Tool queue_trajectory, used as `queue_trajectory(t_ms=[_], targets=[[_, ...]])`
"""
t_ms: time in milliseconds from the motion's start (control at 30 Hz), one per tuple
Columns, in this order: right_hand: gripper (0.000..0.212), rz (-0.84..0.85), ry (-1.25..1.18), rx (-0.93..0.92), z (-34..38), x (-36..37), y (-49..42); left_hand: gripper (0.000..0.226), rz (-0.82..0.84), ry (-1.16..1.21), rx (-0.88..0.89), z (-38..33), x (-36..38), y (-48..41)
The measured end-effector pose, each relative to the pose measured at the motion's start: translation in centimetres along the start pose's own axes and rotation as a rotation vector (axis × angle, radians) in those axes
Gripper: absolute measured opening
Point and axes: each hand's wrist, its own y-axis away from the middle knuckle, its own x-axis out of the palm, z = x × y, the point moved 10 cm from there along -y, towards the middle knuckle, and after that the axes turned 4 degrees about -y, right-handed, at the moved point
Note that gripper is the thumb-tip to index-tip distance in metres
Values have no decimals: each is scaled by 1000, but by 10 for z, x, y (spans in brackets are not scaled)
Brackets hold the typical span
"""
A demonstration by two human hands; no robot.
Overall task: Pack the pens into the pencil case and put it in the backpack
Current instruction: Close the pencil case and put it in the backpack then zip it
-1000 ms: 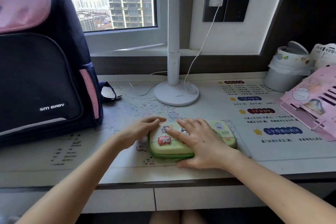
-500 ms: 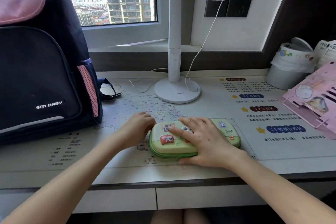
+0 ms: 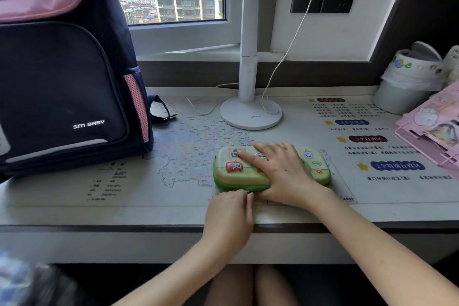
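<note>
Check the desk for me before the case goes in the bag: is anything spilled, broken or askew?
Nothing stands out. The green pencil case lies flat and closed on the desk mat, right hand pressing on top, left hand at its near edge. The backpack stands upright at the left.

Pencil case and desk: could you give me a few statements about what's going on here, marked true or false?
1. The right hand lies flat on top of the green pencil case. True.
2. The pencil case is already inside the backpack. False: it lies on the desk, to the right of the backpack.
3. The left hand is at the case's near edge. True.
4. The lamp stands on the backpack. False: its base rests on the desk behind the case.
5. Loose pens lie on the desk. False: none show.
</note>
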Motion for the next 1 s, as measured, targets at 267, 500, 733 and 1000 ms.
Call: queue_trajectory(t_ms=[267, 500, 733, 1000], targets=[[21, -639, -181, 310, 14, -44, 74, 37, -160, 175, -124, 45, -69, -25], [29, -462, -155, 505, 33, -15, 55, 42, -68, 3, 128, -2, -42, -70], [24, -488, -133, 354, 20, -24, 80, 39, 53, -337, 159, -10, 17, -77], [15, -555, -14, 619, -89, -40, 153, 37, -63, -373, 240, -17, 10, -74]])
